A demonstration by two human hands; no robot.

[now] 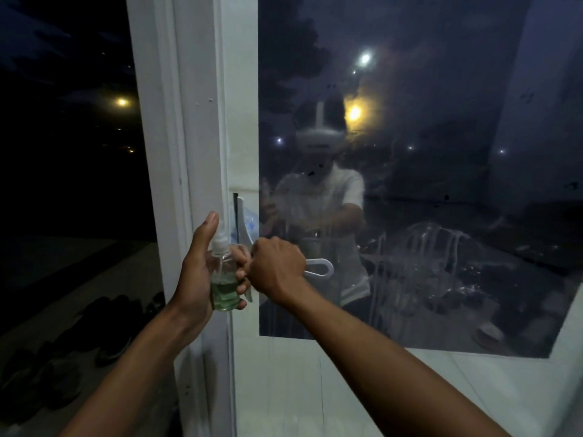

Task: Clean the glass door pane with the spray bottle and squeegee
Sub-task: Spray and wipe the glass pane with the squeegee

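Observation:
My left hand (198,272) grips a small clear spray bottle (224,288) holding green liquid, thumb raised beside its white nozzle, in front of the white door frame. My right hand (276,268) is fisted round a white squeegee; its looped handle end (320,267) sticks out to the right and its blade (243,225) stands upright against the door stile at the pane's left edge. The dark glass pane (426,184) carries wet streaks and running drips at lower right (419,257). The two hands touch at the knuckles.
The white door frame (195,121) runs vertically left of the pane, with a white panel (347,389) below the glass. Several dark shoes (104,329) lie on the floor at lower left. The glass reflects a person and distant lights.

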